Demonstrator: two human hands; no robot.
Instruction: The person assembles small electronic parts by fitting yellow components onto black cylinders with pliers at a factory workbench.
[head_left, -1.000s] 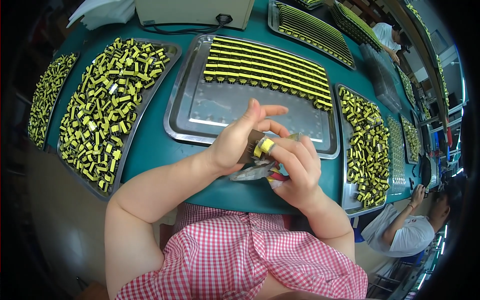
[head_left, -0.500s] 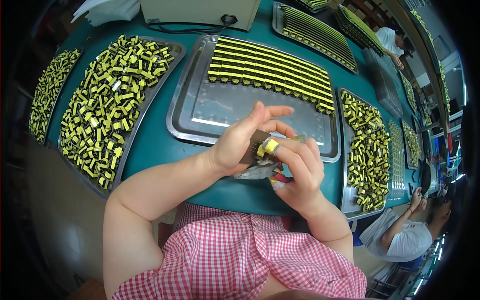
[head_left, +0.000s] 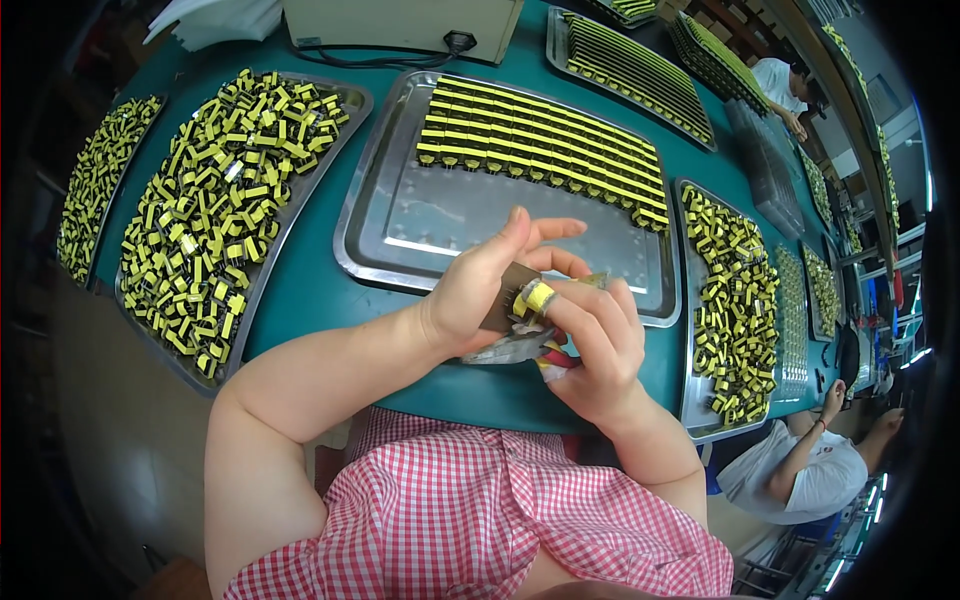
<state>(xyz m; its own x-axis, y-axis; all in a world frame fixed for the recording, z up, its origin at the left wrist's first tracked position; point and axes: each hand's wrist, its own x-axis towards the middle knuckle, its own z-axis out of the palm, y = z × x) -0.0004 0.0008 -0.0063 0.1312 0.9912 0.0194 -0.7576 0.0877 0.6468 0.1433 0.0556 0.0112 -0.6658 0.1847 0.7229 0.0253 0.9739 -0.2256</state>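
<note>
Left hand [head_left: 480, 295] and right hand [head_left: 595, 340] pinch one yellow-taped component [head_left: 533, 297] between them. Right hand also grips pliers [head_left: 520, 348] above the desk [head_left: 320, 290].

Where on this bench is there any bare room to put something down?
The near half of the middle tray is bare metal, below its neat yellow rows. Thin strips of green table run between trays. The left tray and right tray are heaped full.
</note>
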